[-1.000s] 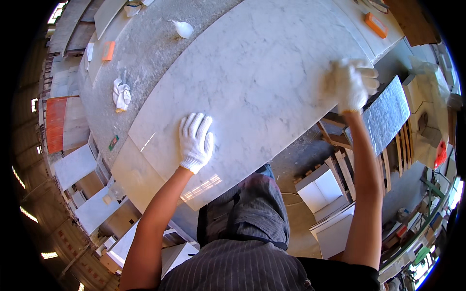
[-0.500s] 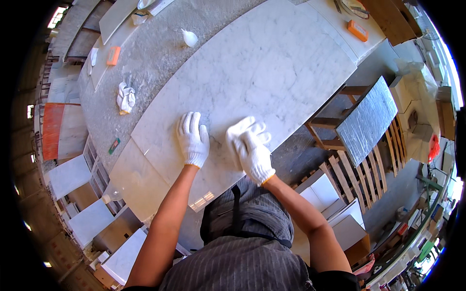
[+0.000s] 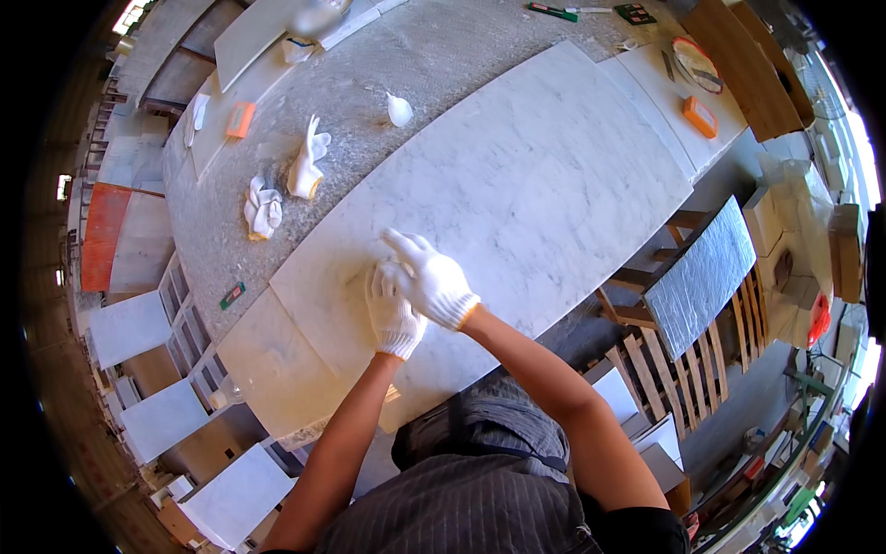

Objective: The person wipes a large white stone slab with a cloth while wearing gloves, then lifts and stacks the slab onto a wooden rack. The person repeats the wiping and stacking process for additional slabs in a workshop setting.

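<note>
My left hand (image 3: 395,325), in a white knit glove, is low over the pale veined marble slab (image 3: 544,166), its visible fingers stretched forward. My right hand (image 3: 437,283), gloved alike, lies across the fingers of the left one and hides part of them. Its own fingers are extended, and nothing shows in them. Beyond the slab's far left edge, a loose white glove (image 3: 306,164) rests on the rough grey worktop (image 3: 355,148). Beside it is a crumpled white glove (image 3: 263,210).
A white bulb-shaped object (image 3: 399,111) and an orange block (image 3: 241,119) sit on the far side. Another orange block (image 3: 700,117) stands at the far right, near a brown box (image 3: 738,69). Wooden pallets (image 3: 678,383) and a wrapped grey panel (image 3: 701,277) are on my right.
The loose glove that was in my right hand now lies on the worktop at the far left. My right hand has moved left onto my left hand, and the view has shifted.
</note>
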The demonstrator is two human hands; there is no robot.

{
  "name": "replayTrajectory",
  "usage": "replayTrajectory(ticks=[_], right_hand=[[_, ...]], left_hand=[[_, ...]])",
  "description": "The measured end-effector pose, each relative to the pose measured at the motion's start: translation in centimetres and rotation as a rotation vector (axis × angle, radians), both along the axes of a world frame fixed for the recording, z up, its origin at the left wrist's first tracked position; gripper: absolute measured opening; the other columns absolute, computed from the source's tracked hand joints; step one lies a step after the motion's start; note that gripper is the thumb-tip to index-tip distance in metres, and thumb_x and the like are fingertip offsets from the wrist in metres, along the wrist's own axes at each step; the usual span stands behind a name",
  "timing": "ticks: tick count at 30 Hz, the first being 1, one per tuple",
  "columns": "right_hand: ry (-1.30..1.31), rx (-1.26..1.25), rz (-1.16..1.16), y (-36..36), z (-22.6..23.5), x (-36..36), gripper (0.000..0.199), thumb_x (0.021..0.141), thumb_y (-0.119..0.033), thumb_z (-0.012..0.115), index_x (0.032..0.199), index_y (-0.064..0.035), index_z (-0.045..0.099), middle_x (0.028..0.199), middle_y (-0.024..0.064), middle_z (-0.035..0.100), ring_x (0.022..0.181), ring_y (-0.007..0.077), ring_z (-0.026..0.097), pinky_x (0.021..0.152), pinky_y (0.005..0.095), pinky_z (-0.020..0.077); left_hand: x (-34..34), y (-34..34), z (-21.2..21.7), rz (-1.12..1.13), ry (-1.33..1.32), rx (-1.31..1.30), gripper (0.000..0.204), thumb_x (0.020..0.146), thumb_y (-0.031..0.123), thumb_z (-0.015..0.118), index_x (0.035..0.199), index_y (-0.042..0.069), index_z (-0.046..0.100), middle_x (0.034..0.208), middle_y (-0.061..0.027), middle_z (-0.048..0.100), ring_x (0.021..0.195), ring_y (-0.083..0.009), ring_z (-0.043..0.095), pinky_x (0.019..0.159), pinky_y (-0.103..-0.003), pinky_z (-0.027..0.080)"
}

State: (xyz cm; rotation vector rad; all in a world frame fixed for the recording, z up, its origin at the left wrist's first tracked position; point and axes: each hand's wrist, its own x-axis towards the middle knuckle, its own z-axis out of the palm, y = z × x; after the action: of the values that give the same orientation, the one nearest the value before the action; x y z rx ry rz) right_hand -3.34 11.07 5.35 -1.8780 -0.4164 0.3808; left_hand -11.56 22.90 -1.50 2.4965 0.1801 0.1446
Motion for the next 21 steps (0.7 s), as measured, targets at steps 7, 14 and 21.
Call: replayTrajectory(ticks=[7,14,21], right_hand=[[-0.442,-0.298,-0.435,-14.0,-6.9,-3.1,0.028,0.086,-0.001,0.065,0.114,-0.0002,0.064,0.11,0.0181,0.065,0.102,0.0339,0.063,0.088,0.0386,0.0518],[-0.485,-0.483,-0.69,-21.1,-8.6,2.7,0.022,0.095,-0.007,0.058,0.114,0.0017,0.064,0.113,0.019,0.063,0.103,0.0325,0.062,0.09,0.0382,0.0505],[-0.664,-0.504,-0.593,-24.4,-8.9,13.9,0.024,0.093,-0.007,0.059,0.116,-0.0015,0.063,0.112,0.0179,0.062,0.1,0.0308,0.063,0.086,0.0382,0.0513]], left_hand=[[0.1,0.8,2.3,-0.125,-0.13,0.381,0.041,0.088,0.017,0.058,0.126,0.003,0.056,0.13,-0.0185,0.051,0.126,-0.0392,0.044,0.109,-0.056,0.031],[3.9,-0.2,2.0,-0.148,-0.104,0.365,0.043,0.086,0.018,0.061,0.127,0.005,0.055,0.13,-0.0172,0.051,0.126,-0.0378,0.044,0.109,-0.056,0.031],[13.5,-5.1,1.5,-0.048,-0.117,0.445,0.041,0.09,0.023,0.058,0.127,0.005,0.055,0.13,-0.0174,0.051,0.127,-0.0387,0.042,0.111,-0.056,0.028]])
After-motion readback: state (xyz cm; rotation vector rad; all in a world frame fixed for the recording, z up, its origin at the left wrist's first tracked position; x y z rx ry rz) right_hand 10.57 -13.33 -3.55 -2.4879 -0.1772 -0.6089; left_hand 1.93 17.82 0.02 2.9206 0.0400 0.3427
